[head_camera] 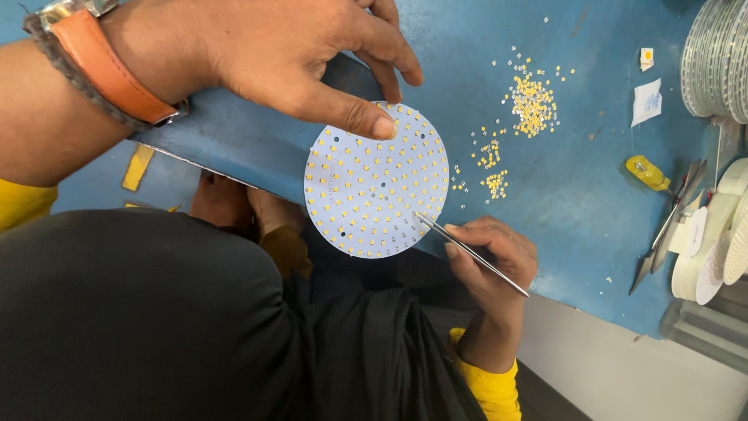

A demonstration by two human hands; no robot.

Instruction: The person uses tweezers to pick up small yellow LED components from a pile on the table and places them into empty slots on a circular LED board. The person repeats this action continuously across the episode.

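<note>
Two hands are at work: my left hand (273, 54) presses its thumb tip on the upper rim of the round white circuit board (377, 181), fingers curled loosely, holding nothing else. My right hand (491, 261) pinches metal tweezers (467, 251), their tip touching the board's lower right part. That board lies at the near edge of the blue desk (576, 195). Small yellow chips (532, 101) lie scattered to its right, well apart.
</note>
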